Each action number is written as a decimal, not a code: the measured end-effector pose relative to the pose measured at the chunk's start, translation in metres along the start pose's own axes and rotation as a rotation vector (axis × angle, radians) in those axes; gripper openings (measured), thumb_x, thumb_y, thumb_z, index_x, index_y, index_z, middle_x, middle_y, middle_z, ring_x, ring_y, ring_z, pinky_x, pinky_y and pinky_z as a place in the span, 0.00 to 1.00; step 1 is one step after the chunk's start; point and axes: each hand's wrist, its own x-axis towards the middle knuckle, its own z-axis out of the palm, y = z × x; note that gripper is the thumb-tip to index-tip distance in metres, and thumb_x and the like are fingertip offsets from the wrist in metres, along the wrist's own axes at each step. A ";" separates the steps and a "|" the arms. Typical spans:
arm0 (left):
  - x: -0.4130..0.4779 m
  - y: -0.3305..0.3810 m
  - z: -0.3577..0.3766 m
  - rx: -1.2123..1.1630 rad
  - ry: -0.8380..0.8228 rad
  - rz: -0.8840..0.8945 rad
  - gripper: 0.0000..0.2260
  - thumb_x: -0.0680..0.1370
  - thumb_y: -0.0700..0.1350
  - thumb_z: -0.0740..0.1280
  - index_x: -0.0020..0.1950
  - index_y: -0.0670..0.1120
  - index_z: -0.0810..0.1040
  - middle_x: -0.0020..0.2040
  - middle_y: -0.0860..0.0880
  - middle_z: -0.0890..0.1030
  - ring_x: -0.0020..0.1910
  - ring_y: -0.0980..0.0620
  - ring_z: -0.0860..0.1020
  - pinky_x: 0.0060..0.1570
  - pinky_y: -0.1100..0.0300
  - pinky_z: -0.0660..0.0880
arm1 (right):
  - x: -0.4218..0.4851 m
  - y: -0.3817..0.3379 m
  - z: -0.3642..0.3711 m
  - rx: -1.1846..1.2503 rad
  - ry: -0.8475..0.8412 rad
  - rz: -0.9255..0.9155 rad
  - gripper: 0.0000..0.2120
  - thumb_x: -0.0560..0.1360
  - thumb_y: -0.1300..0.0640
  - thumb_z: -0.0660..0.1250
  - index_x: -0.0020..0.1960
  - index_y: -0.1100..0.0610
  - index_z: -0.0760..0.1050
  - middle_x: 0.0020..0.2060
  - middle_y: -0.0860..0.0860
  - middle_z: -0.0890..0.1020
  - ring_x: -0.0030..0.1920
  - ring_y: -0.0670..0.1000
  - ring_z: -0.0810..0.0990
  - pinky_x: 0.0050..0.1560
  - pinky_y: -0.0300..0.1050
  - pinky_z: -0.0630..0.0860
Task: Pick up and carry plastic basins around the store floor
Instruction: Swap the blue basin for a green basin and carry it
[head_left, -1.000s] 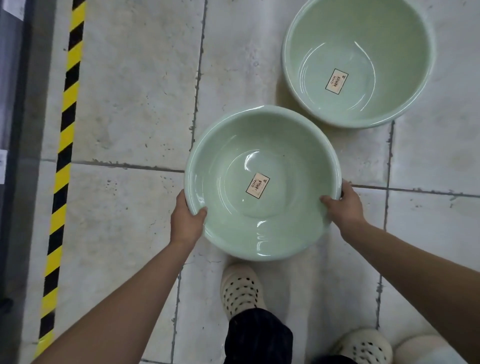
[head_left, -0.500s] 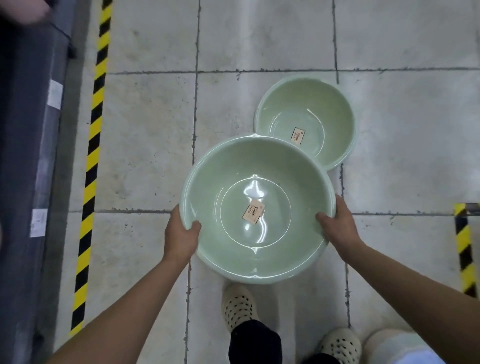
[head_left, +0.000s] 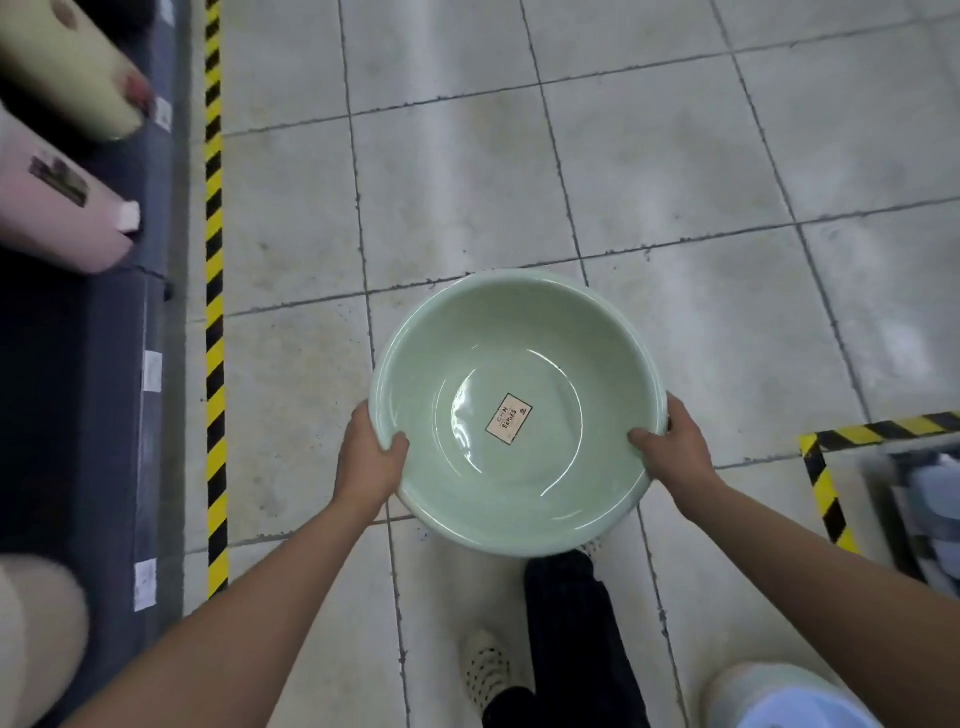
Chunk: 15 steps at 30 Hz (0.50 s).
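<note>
A pale green plastic basin (head_left: 582, 364) with a small label (head_left: 509, 418) stuck to its bottom hangs level above the tiled floor, in front of my legs. My left hand (head_left: 370, 460) grips its left rim, thumb inside the bowl. My right hand (head_left: 672, 449) grips the right rim the same way. The basin is empty apart from the label. No other basin shows in this view.
A dark shelf unit (head_left: 88, 395) runs along the left, holding pink and cream goods (head_left: 57, 208). A yellow-black floor stripe (head_left: 215, 312) borders it. At the right, another striped corner (head_left: 826, 467) frames a rack (head_left: 919, 499). My shoe (head_left: 483, 660) is below the basin.
The basin has risen with both hands still on its rim. The second green basin on the floor has dropped out of sight. More of the left shelf and the right striped corner now show.
</note>
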 end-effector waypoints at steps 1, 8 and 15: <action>0.008 0.011 0.002 0.024 0.005 0.002 0.22 0.76 0.41 0.66 0.69 0.46 0.68 0.59 0.47 0.76 0.52 0.48 0.76 0.51 0.55 0.72 | 0.007 -0.007 -0.005 0.010 0.008 0.011 0.28 0.71 0.63 0.65 0.68 0.45 0.69 0.52 0.50 0.80 0.52 0.56 0.80 0.50 0.54 0.80; 0.081 0.059 0.042 0.105 0.004 -0.020 0.23 0.76 0.42 0.67 0.70 0.45 0.67 0.61 0.44 0.77 0.54 0.45 0.76 0.52 0.55 0.72 | 0.086 -0.042 -0.017 0.059 0.021 0.034 0.26 0.70 0.65 0.65 0.64 0.44 0.72 0.49 0.48 0.80 0.52 0.55 0.80 0.53 0.54 0.80; 0.160 0.039 0.116 0.126 -0.031 -0.052 0.24 0.72 0.46 0.66 0.68 0.48 0.69 0.60 0.46 0.77 0.56 0.44 0.78 0.56 0.49 0.76 | 0.190 -0.001 0.010 0.083 0.075 0.121 0.27 0.64 0.63 0.65 0.60 0.43 0.76 0.50 0.48 0.81 0.52 0.57 0.81 0.53 0.58 0.81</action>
